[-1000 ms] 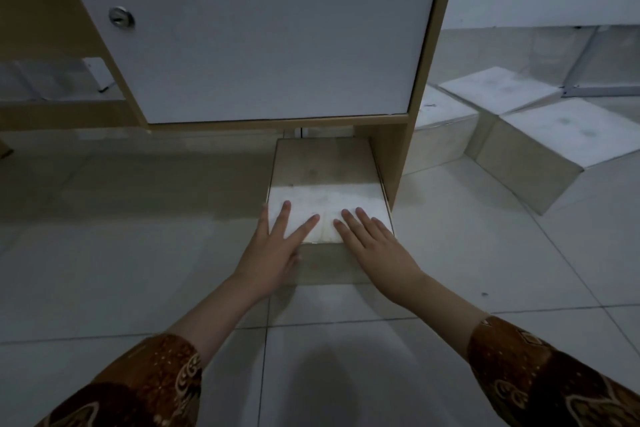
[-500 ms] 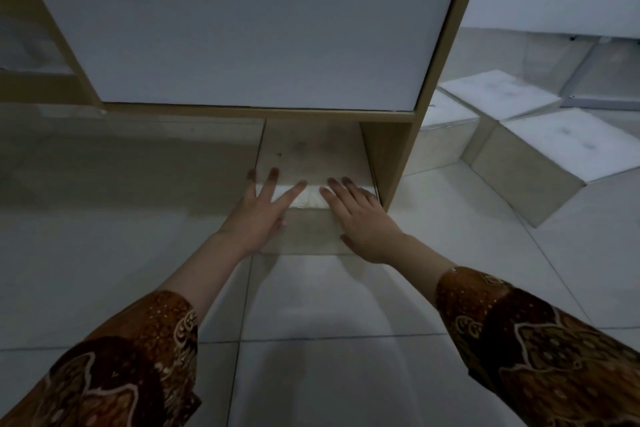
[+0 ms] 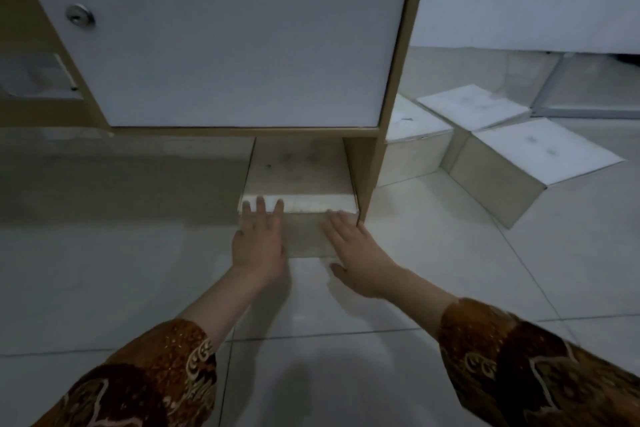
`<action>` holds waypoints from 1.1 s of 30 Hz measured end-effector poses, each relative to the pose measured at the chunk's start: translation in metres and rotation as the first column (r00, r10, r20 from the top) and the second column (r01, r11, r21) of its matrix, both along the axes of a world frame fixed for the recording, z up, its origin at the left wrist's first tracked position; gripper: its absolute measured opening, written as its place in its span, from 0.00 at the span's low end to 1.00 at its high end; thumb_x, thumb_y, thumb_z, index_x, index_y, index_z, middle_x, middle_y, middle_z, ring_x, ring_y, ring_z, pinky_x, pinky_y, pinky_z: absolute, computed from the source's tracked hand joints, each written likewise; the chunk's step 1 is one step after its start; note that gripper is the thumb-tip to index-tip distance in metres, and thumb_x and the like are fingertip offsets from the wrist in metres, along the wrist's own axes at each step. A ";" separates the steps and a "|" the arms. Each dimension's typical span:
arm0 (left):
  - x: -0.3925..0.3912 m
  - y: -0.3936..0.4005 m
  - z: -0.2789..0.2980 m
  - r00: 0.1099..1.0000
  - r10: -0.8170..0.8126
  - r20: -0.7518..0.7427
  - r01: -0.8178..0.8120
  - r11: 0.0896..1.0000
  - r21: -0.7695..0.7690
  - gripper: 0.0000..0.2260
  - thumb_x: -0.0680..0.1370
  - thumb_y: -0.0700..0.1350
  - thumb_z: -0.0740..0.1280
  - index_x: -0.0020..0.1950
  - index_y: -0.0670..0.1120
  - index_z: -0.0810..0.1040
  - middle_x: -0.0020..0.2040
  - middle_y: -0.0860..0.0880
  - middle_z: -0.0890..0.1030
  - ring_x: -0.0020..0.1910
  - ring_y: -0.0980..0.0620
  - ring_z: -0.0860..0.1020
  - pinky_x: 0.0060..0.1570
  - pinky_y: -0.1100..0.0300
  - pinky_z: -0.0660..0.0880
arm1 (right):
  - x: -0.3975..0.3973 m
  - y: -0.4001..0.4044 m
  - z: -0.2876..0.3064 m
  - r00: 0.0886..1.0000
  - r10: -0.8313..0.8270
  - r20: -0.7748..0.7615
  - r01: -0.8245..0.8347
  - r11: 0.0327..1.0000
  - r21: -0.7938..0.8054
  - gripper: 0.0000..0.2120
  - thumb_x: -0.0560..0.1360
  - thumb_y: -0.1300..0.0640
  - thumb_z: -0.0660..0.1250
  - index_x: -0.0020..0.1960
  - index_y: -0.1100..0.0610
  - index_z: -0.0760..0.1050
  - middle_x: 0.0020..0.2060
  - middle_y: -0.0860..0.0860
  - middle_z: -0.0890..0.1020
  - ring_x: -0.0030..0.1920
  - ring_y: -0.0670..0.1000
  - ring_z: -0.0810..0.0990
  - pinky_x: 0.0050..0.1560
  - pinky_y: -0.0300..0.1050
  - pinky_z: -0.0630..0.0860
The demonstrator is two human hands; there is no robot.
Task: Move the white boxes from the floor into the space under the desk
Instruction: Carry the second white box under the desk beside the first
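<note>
A white box (image 3: 304, 184) sits on the floor, most of it under the desk's white cabinet (image 3: 235, 35). Only a narrow strip of its top and its front face stick out. My left hand (image 3: 258, 239) lies flat against the box's front left, fingertips over the top edge. My right hand (image 3: 356, 246) presses flat against the front right, next to the desk's wooden side panel (image 3: 367, 170). Neither hand grips anything. Three more white boxes stand on the floor right of the desk: one (image 3: 412, 146) beside the panel, one (image 3: 474, 107) behind, one (image 3: 526, 163) nearest.
The cabinet door has a round metal lock (image 3: 80, 14) at upper left. A metal frame (image 3: 561, 94) stands at the far right by the wall. Pale tiled floor (image 3: 104, 253) spreads left and in front of me.
The box has slid further under the desk, so less of its top shows. Both hands followed it forward, moving from its top onto its front face.
</note>
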State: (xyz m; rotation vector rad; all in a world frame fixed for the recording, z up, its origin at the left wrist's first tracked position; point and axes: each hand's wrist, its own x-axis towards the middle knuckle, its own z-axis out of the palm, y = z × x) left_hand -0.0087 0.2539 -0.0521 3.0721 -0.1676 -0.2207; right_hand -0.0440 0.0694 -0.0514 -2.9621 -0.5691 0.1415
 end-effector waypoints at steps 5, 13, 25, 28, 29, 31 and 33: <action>-0.037 -0.044 0.033 0.995 -0.097 0.003 0.096 0.986 0.139 0.20 0.78 0.49 0.59 0.70 0.45 0.70 0.70 0.42 0.70 0.62 0.42 0.76 0.51 0.55 0.72 | -0.044 -0.062 0.020 0.996 0.084 0.018 -0.083 0.995 -0.058 0.28 0.79 0.57 0.58 0.76 0.54 0.52 0.76 0.55 0.58 0.76 0.54 0.55 0.75 0.50 0.50; -0.056 -0.130 0.091 0.937 -0.172 0.303 0.269 0.909 -0.317 0.15 0.77 0.50 0.60 0.63 0.50 0.76 0.58 0.48 0.81 0.54 0.45 0.79 0.43 0.56 0.72 | -0.042 -0.199 0.085 0.996 -0.085 0.039 0.092 0.965 -0.244 0.23 0.79 0.56 0.59 0.73 0.53 0.62 0.71 0.54 0.68 0.70 0.54 0.67 0.70 0.51 0.65; -0.035 -0.299 0.039 0.962 -0.172 0.213 0.262 0.801 -0.538 0.11 0.78 0.50 0.62 0.57 0.51 0.79 0.51 0.51 0.83 0.49 0.52 0.79 0.49 0.57 0.75 | -0.005 -0.365 0.025 0.772 -0.635 0.000 0.618 0.751 0.231 0.29 0.77 0.57 0.62 0.75 0.60 0.57 0.76 0.59 0.57 0.75 0.59 0.56 0.71 0.56 0.60; -0.021 -0.326 0.024 0.972 -0.187 0.141 0.234 0.801 -0.551 0.11 0.77 0.50 0.62 0.56 0.50 0.79 0.50 0.51 0.83 0.50 0.52 0.79 0.55 0.54 0.75 | 0.021 -0.380 0.014 0.794 -0.604 0.072 0.578 0.786 0.217 0.31 0.78 0.55 0.62 0.76 0.60 0.53 0.77 0.59 0.53 0.77 0.58 0.50 0.74 0.54 0.55; -0.013 -0.335 0.024 0.973 -0.198 0.118 0.230 0.800 -0.554 0.11 0.77 0.49 0.63 0.56 0.50 0.79 0.50 0.50 0.83 0.50 0.52 0.79 0.56 0.53 0.75 | 0.030 -0.385 0.011 0.809 -0.581 0.091 0.562 0.809 0.170 0.32 0.78 0.53 0.61 0.76 0.60 0.51 0.77 0.58 0.51 0.77 0.58 0.48 0.75 0.55 0.53; 0.002 -0.348 0.025 0.979 -0.187 0.079 0.197 0.785 -0.588 0.10 0.77 0.48 0.64 0.55 0.49 0.79 0.49 0.49 0.83 0.50 0.50 0.80 0.57 0.51 0.75 | 0.043 -0.394 0.006 0.813 -0.572 0.110 0.565 0.820 0.093 0.34 0.79 0.51 0.60 0.77 0.58 0.47 0.78 0.57 0.49 0.77 0.57 0.46 0.76 0.57 0.49; 0.014 -0.362 0.024 0.985 -0.169 0.042 0.158 0.765 -0.624 0.10 0.76 0.48 0.64 0.55 0.48 0.80 0.49 0.48 0.82 0.49 0.48 0.80 0.56 0.49 0.76 | 0.053 -0.404 -0.001 0.799 -0.591 0.106 0.585 0.806 0.090 0.35 0.79 0.49 0.60 0.77 0.58 0.46 0.78 0.57 0.47 0.77 0.57 0.44 0.76 0.57 0.47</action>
